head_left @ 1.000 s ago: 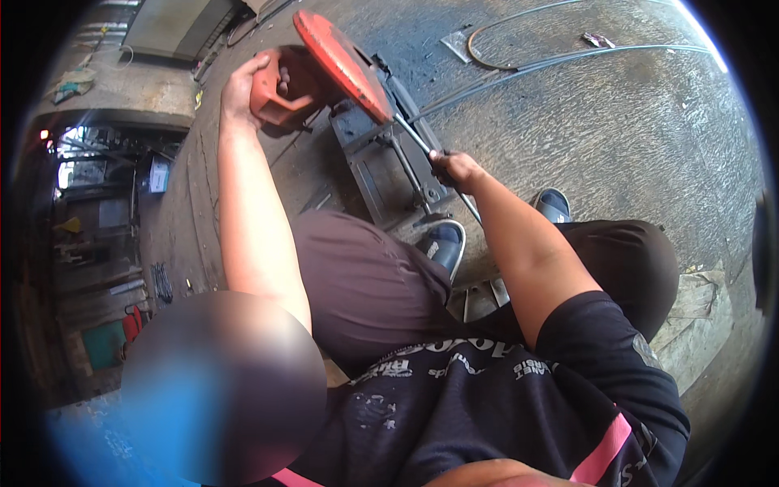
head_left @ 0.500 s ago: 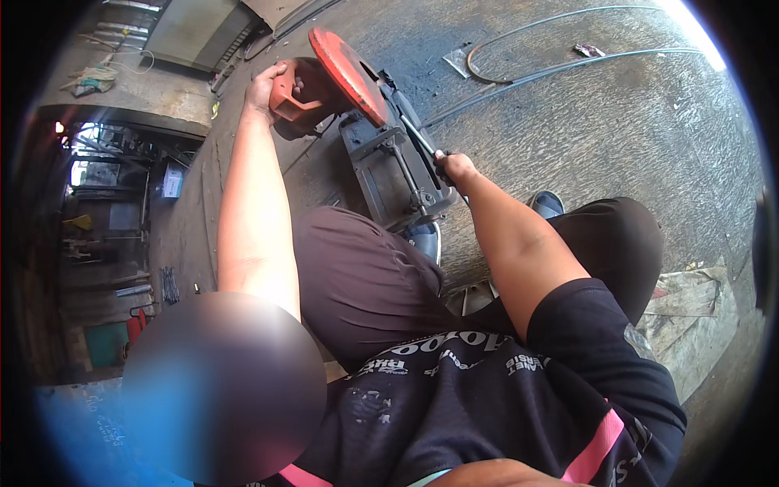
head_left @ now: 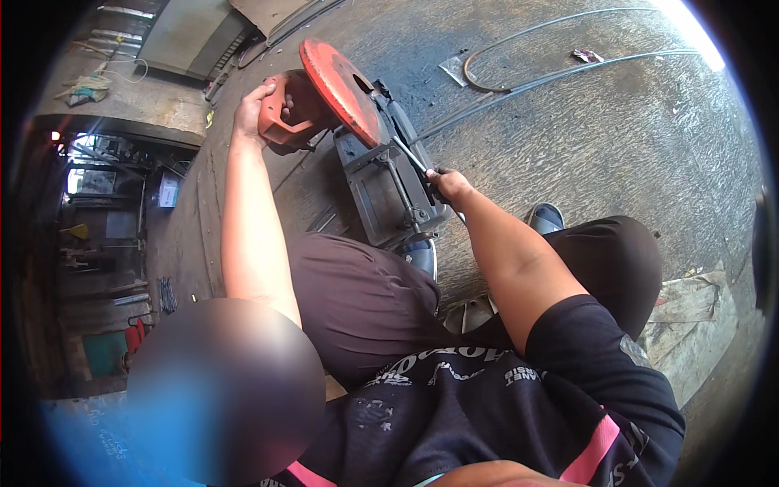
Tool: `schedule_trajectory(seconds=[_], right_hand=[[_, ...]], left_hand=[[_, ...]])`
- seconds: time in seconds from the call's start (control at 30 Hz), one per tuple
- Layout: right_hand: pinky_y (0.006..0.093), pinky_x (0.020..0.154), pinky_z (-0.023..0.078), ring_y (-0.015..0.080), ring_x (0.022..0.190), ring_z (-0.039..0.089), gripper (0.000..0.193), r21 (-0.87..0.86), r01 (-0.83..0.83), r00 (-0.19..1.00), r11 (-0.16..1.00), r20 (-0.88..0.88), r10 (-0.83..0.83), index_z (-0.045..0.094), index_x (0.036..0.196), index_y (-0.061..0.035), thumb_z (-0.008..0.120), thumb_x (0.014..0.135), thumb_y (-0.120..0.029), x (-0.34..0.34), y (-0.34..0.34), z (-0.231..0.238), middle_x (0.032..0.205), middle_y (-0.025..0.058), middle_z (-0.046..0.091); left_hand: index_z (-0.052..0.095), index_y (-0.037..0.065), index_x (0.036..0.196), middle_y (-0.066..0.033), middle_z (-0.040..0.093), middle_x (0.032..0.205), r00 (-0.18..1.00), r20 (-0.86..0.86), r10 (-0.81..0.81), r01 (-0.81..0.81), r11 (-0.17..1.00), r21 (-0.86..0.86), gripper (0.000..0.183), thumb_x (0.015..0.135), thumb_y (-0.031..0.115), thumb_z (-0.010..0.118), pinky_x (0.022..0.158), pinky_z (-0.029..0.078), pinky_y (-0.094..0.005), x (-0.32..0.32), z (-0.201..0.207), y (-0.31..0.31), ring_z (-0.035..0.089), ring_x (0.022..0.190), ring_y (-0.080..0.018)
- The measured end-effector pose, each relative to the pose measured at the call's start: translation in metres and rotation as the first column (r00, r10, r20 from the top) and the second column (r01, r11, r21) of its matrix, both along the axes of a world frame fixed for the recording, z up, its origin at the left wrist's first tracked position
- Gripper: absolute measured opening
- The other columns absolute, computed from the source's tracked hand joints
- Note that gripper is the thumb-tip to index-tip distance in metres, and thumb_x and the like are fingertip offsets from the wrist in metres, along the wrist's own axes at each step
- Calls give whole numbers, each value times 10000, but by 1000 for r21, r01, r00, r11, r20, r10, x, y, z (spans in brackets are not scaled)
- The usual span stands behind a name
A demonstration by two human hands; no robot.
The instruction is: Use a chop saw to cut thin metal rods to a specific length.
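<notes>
A chop saw stands on the floor in front of me, with a round red blade guard (head_left: 337, 89) over a dark metal base (head_left: 377, 203). My left hand (head_left: 250, 118) is wrapped round the saw's orange-red handle (head_left: 280, 130), on the left of the guard. My right hand (head_left: 449, 185) is closed on a thin metal rod (head_left: 412, 156), which slants up to the saw beside the vise clamp (head_left: 399, 178). Whether the blade touches the rod is hidden by the guard.
Long bent metal rods (head_left: 560, 71) lie on the concrete floor beyond the saw. My knees and sandalled feet (head_left: 545, 217) are close to its base. Pale sheeting (head_left: 694, 316) lies at the right, a large grey box (head_left: 191, 36) at the far left. A blurred round patch covers the lower left.
The saw and both arms sit slightly lower and further left in the picture, partly from a small view shift. Both hands keep their grips.
</notes>
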State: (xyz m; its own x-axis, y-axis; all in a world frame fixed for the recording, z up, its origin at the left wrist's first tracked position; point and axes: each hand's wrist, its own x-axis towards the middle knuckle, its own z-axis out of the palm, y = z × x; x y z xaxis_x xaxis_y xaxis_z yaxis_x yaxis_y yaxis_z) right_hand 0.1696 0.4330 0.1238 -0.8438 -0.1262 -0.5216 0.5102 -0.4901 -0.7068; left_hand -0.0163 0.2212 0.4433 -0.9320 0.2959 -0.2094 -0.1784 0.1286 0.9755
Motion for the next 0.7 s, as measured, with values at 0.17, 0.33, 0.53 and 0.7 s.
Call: schedule_trajectory(seconds=[0.17, 0.33, 0.53, 0.7], right_hand=[[247, 433, 321, 100, 497, 418, 228, -19, -69, 997, 997, 20, 70, 542, 935, -57, 558, 933, -284, -2, 2, -3, 658, 12, 514], [246, 441, 327, 101, 501, 421, 218, -14, -64, 998, 998, 27, 64, 524, 932, -64, 605, 907, -265, -4, -1, 0, 667, 9, 518], [285, 502, 426, 140, 578, 504, 256, -38, -106, 994, 994, -8, 106, 512, 962, -13, 628, 891, -231, -6, 3, -4, 730, 57, 539], [287, 499, 410, 132, 571, 487, 236, 19, -109, 994, 994, 8, 109, 511, 962, -10, 631, 886, -199, -10, 0, -3, 719, 41, 527]], left_hand=[[537, -34, 1085, -124, 621, 788, 1000, -13, -10, 9, 998, -70, 344, 845, 212, 549, 584, 497, -280, -2, 2, -2, 604, 651, -187], [537, -31, 1083, -120, 618, 780, 999, -48, -2, -4, 993, -118, 336, 844, 205, 549, 577, 493, -279, 1, 2, -1, 592, 632, -178], [543, -25, 1080, -107, 614, 790, 999, -34, 2, -5, 996, -94, 349, 837, 224, 564, 593, 496, -274, 7, 5, 2, 591, 661, -171], [541, -26, 1086, -112, 613, 812, 999, -28, 17, -19, 997, -74, 349, 843, 224, 558, 605, 500, -277, 10, 5, 2, 595, 679, -175]])
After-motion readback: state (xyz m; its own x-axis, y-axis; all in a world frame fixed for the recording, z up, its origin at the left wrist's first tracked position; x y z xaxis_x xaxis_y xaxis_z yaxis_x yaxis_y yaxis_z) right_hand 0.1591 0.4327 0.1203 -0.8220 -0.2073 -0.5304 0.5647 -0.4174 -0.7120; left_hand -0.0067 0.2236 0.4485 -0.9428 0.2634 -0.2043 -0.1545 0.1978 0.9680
